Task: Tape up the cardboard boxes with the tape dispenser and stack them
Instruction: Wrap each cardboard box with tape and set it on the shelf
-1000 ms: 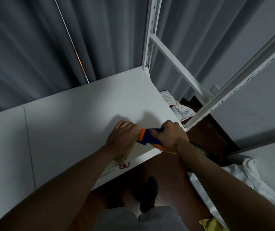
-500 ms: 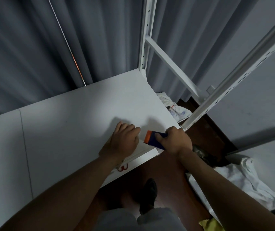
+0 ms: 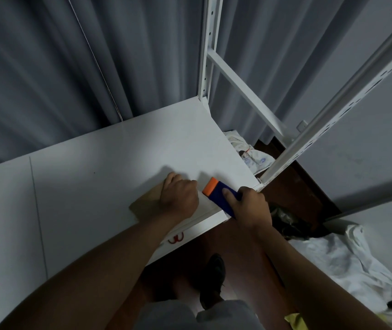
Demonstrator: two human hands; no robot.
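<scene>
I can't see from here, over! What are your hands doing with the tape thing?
Right hand grips tape dispenser. Left hand holds flat cardboard on white shelf. Nothing in the way.

cardboard [image 3: 145, 203]: mostly hidden under left hand [image 3: 179, 198] | tape dispenser [image 3: 221, 197]: near end hidden by right hand [image 3: 249, 206]

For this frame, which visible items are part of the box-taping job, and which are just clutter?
Part of the job:
- tape dispenser, blue and orange, gripped by right hand
- flat brown cardboard under left hand

Lying about:
- white shelf (work surface)
- white cloth on the floor
- printed cloth bundle beyond the shelf
- grey curtain
</scene>
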